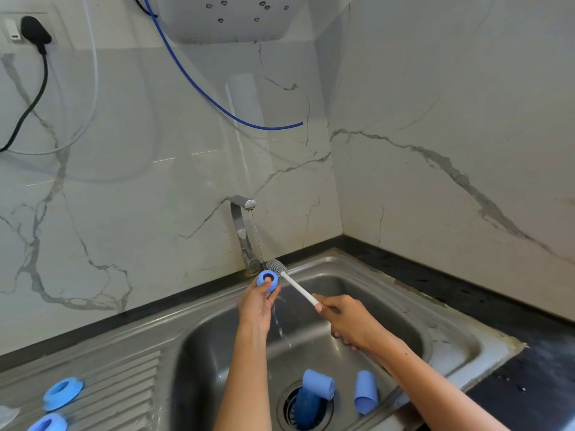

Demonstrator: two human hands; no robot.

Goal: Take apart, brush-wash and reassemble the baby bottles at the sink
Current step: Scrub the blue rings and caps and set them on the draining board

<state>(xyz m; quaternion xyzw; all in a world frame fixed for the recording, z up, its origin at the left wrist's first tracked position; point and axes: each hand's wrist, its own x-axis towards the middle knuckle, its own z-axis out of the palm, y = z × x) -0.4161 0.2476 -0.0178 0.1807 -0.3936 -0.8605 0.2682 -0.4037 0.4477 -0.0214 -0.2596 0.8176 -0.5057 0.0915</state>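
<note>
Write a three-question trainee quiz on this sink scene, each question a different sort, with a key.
1. True or false: the tap is running.
2. Multiple choice: the left hand holds a) a bottle brush b) a blue ring-shaped bottle part c) nothing.
3. Fill in: the right hand grips the brush by its white ____.

Key
1. True: a thin stream falls past the blue bottle part into the sink.
2. b.
3. Handle; the grey bristle head sits beside the blue part, under the tap.
</note>
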